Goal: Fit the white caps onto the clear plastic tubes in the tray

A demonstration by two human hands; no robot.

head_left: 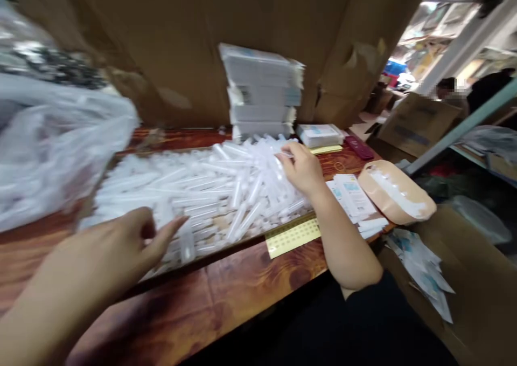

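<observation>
Loose tubes (210, 193) heap highest toward the right end of the tray (242, 244) on the bench (226, 296), so a careless drag by my right grip (302, 167), can't tell if pinching one, could spill some; left grip (109, 253), parted, hovers by the near-left corner.

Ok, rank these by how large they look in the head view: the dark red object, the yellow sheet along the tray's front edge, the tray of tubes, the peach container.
1. Tray of tubes
2. Peach container
3. Yellow sheet, visible part
4. Dark red object
</observation>
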